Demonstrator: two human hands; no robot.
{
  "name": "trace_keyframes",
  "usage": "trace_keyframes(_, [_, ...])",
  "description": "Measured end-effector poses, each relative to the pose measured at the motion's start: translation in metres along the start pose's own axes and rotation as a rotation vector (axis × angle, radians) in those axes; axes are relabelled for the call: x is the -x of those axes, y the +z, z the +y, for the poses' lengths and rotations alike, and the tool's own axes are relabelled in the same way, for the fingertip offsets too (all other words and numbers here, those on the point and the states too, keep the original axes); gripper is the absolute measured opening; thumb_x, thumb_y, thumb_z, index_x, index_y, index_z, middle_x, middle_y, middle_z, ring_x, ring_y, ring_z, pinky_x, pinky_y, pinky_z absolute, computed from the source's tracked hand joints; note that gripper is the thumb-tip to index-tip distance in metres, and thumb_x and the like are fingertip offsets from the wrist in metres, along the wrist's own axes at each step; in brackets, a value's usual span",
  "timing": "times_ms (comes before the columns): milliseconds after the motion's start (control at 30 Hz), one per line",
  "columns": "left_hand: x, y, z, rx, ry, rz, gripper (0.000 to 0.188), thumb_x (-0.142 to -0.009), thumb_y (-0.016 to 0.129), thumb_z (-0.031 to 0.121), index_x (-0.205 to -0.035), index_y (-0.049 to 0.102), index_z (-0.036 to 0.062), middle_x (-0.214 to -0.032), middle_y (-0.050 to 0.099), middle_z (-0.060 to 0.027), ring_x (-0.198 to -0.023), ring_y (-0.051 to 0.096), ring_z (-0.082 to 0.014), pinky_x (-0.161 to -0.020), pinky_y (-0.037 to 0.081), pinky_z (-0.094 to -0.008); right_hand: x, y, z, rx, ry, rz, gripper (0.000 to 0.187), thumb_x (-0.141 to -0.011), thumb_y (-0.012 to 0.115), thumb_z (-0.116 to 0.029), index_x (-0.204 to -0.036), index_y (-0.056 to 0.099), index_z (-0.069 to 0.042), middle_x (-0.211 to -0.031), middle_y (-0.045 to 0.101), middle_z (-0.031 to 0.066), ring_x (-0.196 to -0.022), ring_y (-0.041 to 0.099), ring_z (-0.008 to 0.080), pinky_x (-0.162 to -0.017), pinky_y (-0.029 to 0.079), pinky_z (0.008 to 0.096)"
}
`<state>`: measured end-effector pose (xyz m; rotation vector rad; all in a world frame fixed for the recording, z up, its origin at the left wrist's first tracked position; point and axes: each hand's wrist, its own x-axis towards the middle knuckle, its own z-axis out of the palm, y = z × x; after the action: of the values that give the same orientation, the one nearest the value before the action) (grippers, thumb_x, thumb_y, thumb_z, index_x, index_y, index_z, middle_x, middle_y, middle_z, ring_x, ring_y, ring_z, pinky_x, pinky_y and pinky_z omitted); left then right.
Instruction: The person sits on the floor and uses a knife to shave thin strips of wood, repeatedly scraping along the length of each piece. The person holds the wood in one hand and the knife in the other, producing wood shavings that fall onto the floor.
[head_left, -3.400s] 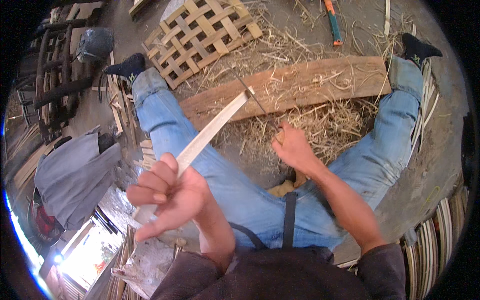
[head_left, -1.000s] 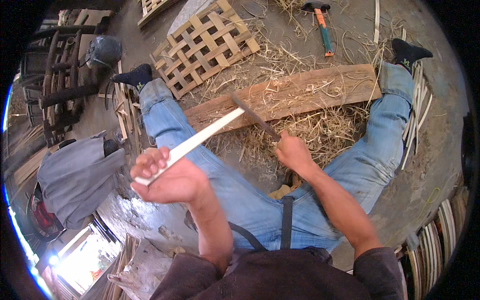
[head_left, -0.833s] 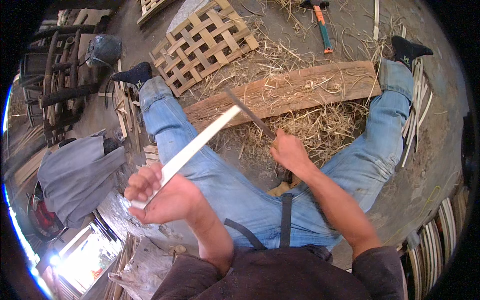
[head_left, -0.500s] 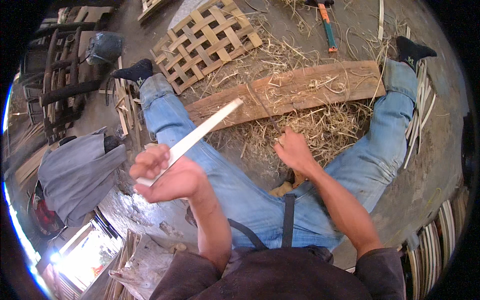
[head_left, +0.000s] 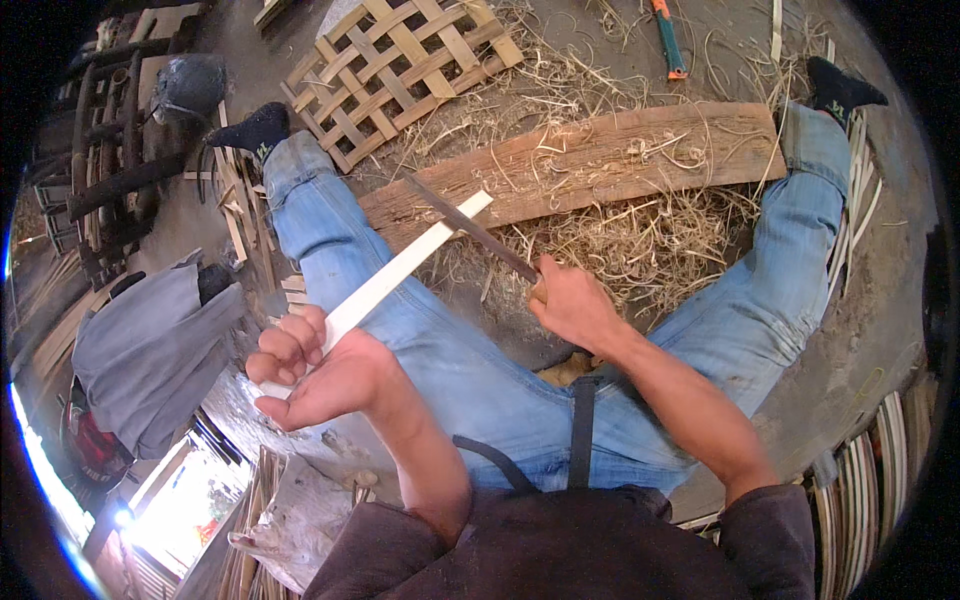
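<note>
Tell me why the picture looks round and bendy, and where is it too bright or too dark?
Head view: a fisheye lens gives the round black border and seems to bow the board; head view, lower left: glare washes out the bright patch; head view, upper left: the dark bars sit in dim light.

You see a woven lattice panel far and left, an orange-and-green tool handle far right, a grey cloth draped left, and slats near right.
</note>
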<state>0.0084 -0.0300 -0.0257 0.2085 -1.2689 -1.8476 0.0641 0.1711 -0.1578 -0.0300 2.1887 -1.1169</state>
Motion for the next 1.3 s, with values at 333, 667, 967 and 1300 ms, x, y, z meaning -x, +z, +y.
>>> trace_keyframes(333, [-0.039,-0.06,-0.019,-0.178,-0.095,0.506,0.039,-0.09,0.041,0.048,-0.066,0.034,0.0186,-0.055,0.032,0.0055,-0.044,0.032,-0.0076,-0.042,0.028,-0.0223,0.008,0.02,0.015,0.059,-0.025,0.085,0.031,-0.079,0.066,-0.017,-0.095,0.046,0.001,-0.074,0.063,0.0253,-0.074,0.063,0.0457,-0.066,0.051,0.0515])
trace_keyframes(667, [-0.051,-0.072,-0.03,-0.218,-0.097,0.642,0.038,-0.092,0.035,0.047,-0.065,0.032,0.02,-0.051,0.029,0.0056,-0.041,0.025,-0.0078,-0.041,0.022,-0.0221,0.013,0.017,0.016,0.117,0.005,0.081,0.031,-0.079,0.067,-0.014,-0.094,0.046,0.002,-0.076,0.063,0.0255,-0.075,0.063,0.0456,-0.068,0.051,0.052])
trace_keyframes(967, [-0.053,-0.075,-0.03,-0.173,-0.12,0.665,0.038,-0.091,0.037,0.048,-0.065,0.033,0.0201,-0.051,0.03,0.0061,-0.039,0.027,-0.0072,-0.039,0.02,-0.0206,0.011,0.008,0.018,0.101,0.064,0.116,0.026,-0.08,0.063,-0.012,-0.092,0.045,0.003,-0.075,0.062,0.0273,-0.074,0.063,0.0457,-0.067,0.051,0.0527])
trace_keyframes(1300, [-0.031,-0.026,0.002,0.112,-0.157,0.186,0.039,-0.09,0.041,0.045,-0.064,0.028,0.0183,-0.054,0.024,0.0039,-0.045,0.022,-0.0085,-0.045,0.018,-0.0229,0.01,-0.03,0.015,0.11,0.093,0.291,0.027,-0.083,0.06,-0.016,-0.093,0.048,0.006,-0.074,0.064,0.0238,-0.07,0.065,0.0433,-0.066,0.053,0.051])
